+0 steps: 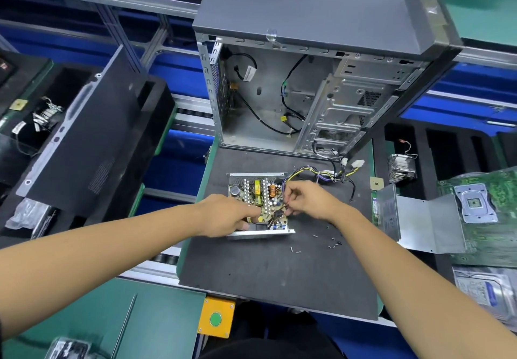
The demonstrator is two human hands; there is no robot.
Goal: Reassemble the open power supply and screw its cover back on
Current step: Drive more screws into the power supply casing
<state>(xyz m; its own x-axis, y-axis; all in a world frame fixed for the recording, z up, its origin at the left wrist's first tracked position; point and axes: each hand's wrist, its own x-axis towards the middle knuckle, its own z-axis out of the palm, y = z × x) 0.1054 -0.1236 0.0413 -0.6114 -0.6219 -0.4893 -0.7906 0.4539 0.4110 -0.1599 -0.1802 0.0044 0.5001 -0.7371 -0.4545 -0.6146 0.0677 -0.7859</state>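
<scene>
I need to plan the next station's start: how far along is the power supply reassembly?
Early. Done: the circuit board sits in the open silver power supply tray on the dark mat. In hand: the left hand steadies the board while the right hand pinches small wires at its edge. Left: the bent grey metal cover lies apart to the right, and the small black screws lie loose.

The left hand (228, 214) covers the near-left corner of the open silver power supply with its tan circuit board (258, 205), hiding the parts beneath. The right hand's fingertips (286, 200) pinch something thin at the board's right edge, too small to identify. Small dark screws (314, 236) scattered on the grey mat (265, 274) are too tiny to count reliably. The green motherboard (489, 191) runs off the right edge.
</scene>
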